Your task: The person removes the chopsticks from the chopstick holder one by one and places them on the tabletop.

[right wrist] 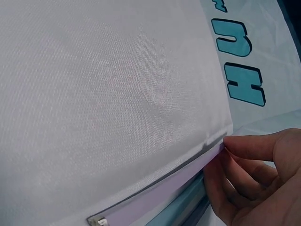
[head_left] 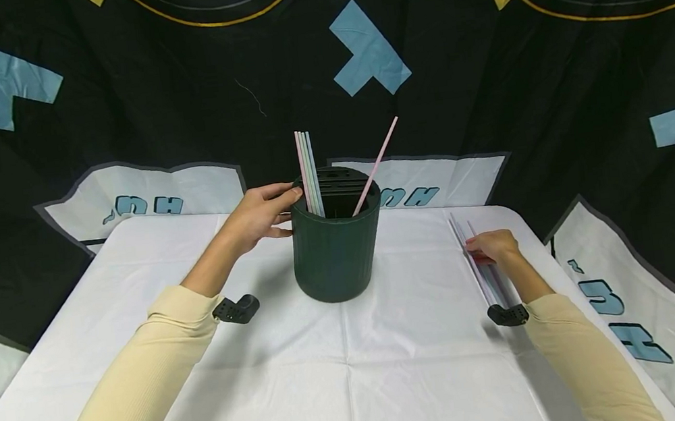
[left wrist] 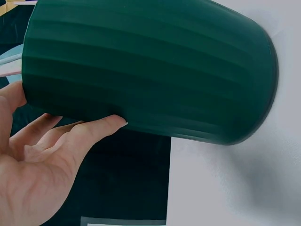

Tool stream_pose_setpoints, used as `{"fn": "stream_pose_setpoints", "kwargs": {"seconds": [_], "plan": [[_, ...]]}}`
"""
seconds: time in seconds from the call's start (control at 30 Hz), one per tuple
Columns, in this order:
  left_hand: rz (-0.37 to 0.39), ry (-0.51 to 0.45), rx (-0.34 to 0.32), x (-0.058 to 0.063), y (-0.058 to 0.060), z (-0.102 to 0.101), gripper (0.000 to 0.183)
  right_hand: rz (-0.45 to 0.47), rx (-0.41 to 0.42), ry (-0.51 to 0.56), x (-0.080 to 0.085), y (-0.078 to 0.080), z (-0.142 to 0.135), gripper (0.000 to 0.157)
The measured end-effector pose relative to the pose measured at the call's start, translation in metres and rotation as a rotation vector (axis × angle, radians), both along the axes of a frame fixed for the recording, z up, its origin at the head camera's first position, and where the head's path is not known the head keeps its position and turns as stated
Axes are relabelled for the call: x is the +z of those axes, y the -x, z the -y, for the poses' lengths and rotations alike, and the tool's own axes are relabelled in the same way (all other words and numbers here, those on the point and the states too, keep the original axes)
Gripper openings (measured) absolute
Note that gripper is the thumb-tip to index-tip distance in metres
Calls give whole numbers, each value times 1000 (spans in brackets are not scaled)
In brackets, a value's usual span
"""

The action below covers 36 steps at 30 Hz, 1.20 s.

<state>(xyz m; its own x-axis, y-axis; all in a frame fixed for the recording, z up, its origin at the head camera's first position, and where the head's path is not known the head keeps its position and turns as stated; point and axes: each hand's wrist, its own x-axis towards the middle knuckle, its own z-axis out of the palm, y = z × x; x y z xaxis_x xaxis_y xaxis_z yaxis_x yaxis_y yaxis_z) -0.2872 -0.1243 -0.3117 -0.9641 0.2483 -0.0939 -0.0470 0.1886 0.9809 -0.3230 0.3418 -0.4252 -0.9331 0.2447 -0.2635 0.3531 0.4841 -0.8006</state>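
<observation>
A dark green ribbed holder [head_left: 339, 258] stands upright on the table, its top partly slotted. Several thin pastel sticks [head_left: 309, 172] lean together at its left, and one pink stick [head_left: 377, 162] tilts right. My left hand [head_left: 261, 211] touches the holder's upper left side, fingers extended, as its fingertips [left wrist: 115, 121] show in the left wrist view. Over on the right, my right hand [head_left: 493, 244] pinches a long lilac stick [right wrist: 164, 190] between thumb and fingers; its near end has a small shiny piece. Blue sticks [right wrist: 181, 205] lie beside it, partly hidden by the fingers.
A white cloth covers the table [head_left: 305, 383]. Behind it hangs a black backdrop [head_left: 180, 97] with blue and yellow shapes, and printed white panels [head_left: 171, 189] border the table's far side. Another printed panel [right wrist: 256, 56] drops past the right edge, close to my right hand.
</observation>
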Motion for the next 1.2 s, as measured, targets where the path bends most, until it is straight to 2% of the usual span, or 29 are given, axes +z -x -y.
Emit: {"fn": "stream_pose_setpoints", "kwargs": {"seconds": [0.37, 0.63, 0.83, 1.2], "plan": [[-1, 6, 1, 0, 0, -1, 57, 19, 11, -32, -5, 1, -3, 42], [-1, 11, 3, 0, 0, -1, 57, 9, 19, -2, -6, 0, -4, 41], [0, 6, 11, 0, 0, -1, 56, 7, 13, -55, -5, -1, -3, 40], [5, 0, 1, 0, 0, 0, 58, -63, 13, -39, 8, -6, 0, 39]]}}
